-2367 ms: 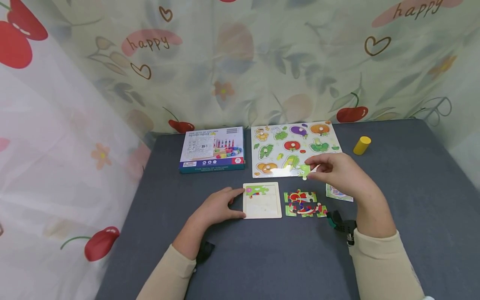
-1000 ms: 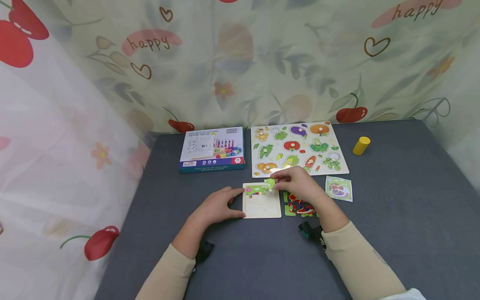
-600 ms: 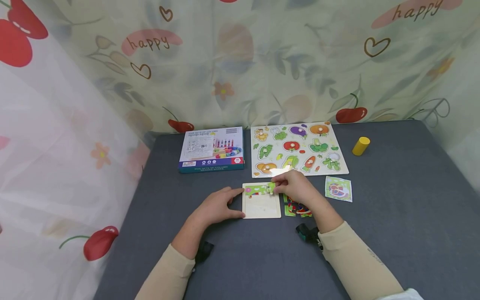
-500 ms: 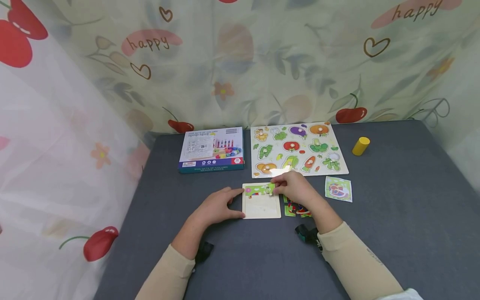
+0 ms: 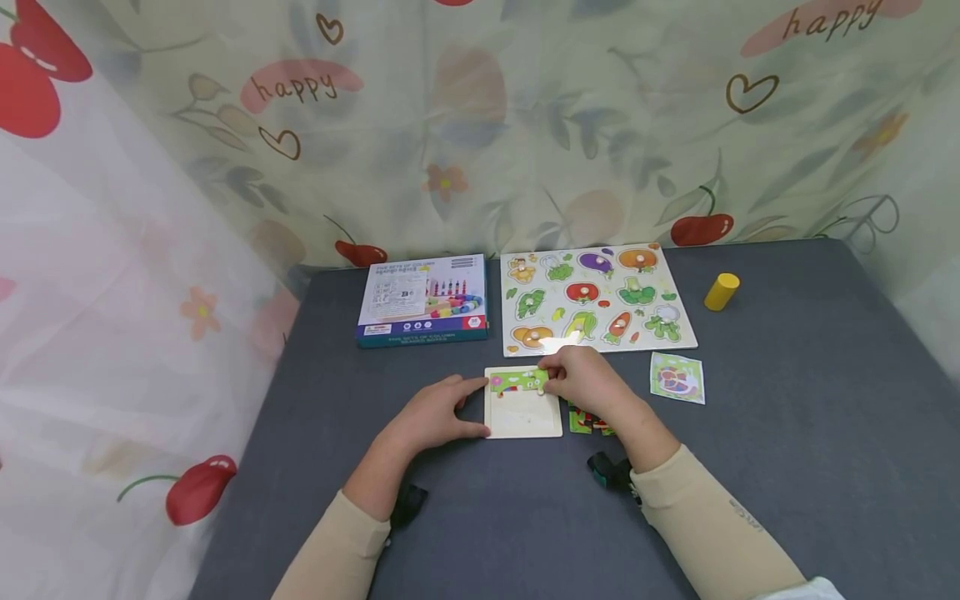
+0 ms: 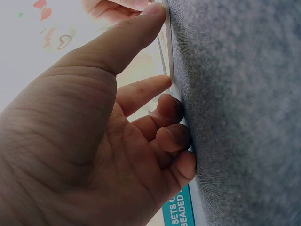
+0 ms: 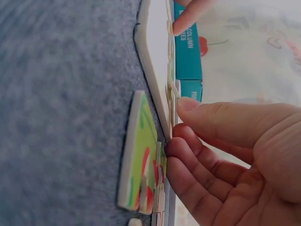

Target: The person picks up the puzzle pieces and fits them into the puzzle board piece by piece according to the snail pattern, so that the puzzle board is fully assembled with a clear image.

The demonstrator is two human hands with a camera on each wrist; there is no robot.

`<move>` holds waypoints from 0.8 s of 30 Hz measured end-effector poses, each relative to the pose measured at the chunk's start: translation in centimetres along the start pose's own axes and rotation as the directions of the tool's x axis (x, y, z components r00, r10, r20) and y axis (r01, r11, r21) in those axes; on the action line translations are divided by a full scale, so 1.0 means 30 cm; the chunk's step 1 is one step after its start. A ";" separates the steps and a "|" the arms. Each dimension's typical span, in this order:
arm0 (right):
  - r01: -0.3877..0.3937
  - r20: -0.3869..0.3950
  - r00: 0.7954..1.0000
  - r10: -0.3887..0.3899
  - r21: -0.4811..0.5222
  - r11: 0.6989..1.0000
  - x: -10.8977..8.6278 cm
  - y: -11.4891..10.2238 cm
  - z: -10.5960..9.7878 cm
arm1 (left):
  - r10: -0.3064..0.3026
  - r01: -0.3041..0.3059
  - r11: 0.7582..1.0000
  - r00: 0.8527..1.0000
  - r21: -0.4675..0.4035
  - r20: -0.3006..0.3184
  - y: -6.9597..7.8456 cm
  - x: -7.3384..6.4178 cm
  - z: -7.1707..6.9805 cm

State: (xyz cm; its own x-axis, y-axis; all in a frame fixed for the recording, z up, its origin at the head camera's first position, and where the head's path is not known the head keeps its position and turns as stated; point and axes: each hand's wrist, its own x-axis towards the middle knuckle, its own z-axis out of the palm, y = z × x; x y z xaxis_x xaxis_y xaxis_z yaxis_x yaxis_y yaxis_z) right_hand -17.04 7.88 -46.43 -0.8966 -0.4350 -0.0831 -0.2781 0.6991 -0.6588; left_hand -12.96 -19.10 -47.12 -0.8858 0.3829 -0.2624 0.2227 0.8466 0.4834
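A square wooden puzzle tray (image 5: 522,417) lies flat on the table, with green jigsaw pieces (image 5: 513,382) along its far edge. My left hand (image 5: 437,410) touches the tray's left side, thumb and index finger spread and fairly straight; in the left wrist view its other fingers (image 6: 173,137) are loosely bent near the cloth. Over the tray's far right corner, my right hand (image 5: 588,383) pinches a green puzzle piece (image 5: 538,383) between thumb and index finger. The piece shows edge-on in the right wrist view. More loose pieces (image 5: 581,422) lie right of the tray, partly hidden under the right hand.
Behind the tray stand a boxed bead set (image 5: 423,302) and a vegetable puzzle board (image 5: 596,292). A small picture card (image 5: 677,378) lies to the right, and a yellow cylinder (image 5: 722,292) stands farther back. A printed curtain (image 5: 465,167) hangs behind the table.
My right hand has brought the green piece from the right, by the vegetable board, to the tray's far right corner and lowered it beside the other pieces. The left hand has stayed put.
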 end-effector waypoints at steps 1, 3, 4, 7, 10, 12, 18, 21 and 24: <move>0.005 -0.003 1.000 -0.005 -0.006 1.000 -0.001 -0.001 0.001 | 0.002 -0.002 1.000 1.000 -0.001 0.000 0.001 0.000 0.000; 0.016 -0.017 1.000 -0.016 -0.019 1.000 -0.001 -0.002 0.005 | 0.005 -0.005 1.000 1.000 -0.004 0.000 0.002 -0.001 -0.002; 0.024 -0.025 0.999 -0.025 -0.028 0.999 -0.002 -0.004 0.007 | 0.007 -0.007 1.000 1.000 -0.004 -0.001 0.003 0.000 -0.002; 0.045 -0.041 0.998 -0.048 -0.059 0.997 -0.003 -0.010 0.013 | 0.010 -0.010 1.000 1.000 -0.003 0.000 0.003 0.000 -0.003; 0.050 -0.049 0.997 -0.055 -0.083 0.995 -0.004 -0.015 0.021 | 0.003 -0.003 1.000 1.000 0.003 0.006 0.002 -0.002 -0.001; 0.047 -0.051 0.997 -0.052 -0.099 0.994 -0.002 -0.014 0.026 | -0.002 0.002 1.000 1.000 0.003 0.010 0.002 -0.004 0.000; 0.058 -0.063 0.996 -0.067 -0.139 0.989 0.004 -0.005 0.031 | 0.002 -0.002 1.000 1.000 0.002 0.002 0.003 -0.006 -0.002; 0.044 -0.065 0.996 -0.053 -0.126 0.991 0.006 -0.003 0.029 | 0.008 -0.008 1.000 1.000 0.000 -0.004 0.003 -0.005 -0.003; 0.035 -0.054 0.998 -0.041 -0.124 0.992 0.008 -0.004 0.029 | 0.008 -0.008 1.000 1.000 0.000 -0.004 0.003 -0.002 -0.002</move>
State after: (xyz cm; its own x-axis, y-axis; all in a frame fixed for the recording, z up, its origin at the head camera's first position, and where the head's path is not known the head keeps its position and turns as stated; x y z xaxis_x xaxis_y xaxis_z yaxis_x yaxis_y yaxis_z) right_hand -16.93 7.21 -47.01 -0.9015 -0.4324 -0.0153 -0.3494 0.7484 -0.5638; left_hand -12.91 -19.08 -47.02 -0.8856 0.3879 -0.2555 0.2293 0.8435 0.4857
